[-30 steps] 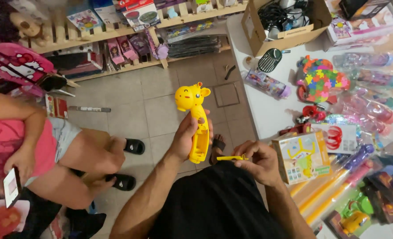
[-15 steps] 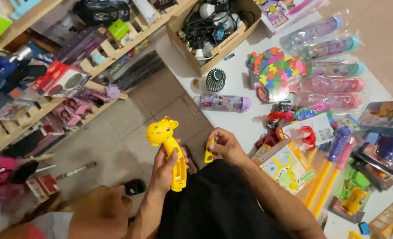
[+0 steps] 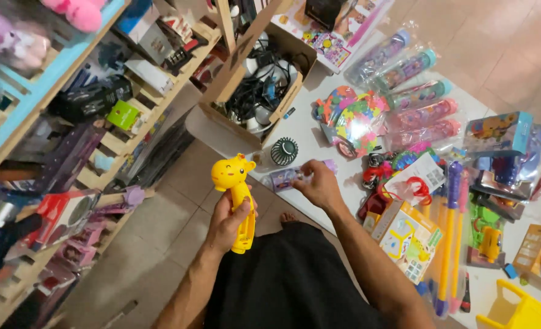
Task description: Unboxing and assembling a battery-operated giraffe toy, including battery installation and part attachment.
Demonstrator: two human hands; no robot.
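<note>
The yellow giraffe toy [image 3: 238,198] stood upright over the floor, its handle wrapped tight in the left hand [image 3: 229,224]. Just right, the right hand [image 3: 319,186] pinched at a small clear purple packet [image 3: 284,178] on the white table's [image 3: 310,143] near edge. Farther right lay long clear tubes [image 3: 418,92] and a yellow boxed toy [image 3: 409,239].

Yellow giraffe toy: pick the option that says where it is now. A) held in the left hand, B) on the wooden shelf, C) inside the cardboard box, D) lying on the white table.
A: the left hand is wrapped around the handle of the yellow giraffe toy, held up over the floor, off the white table.
</note>
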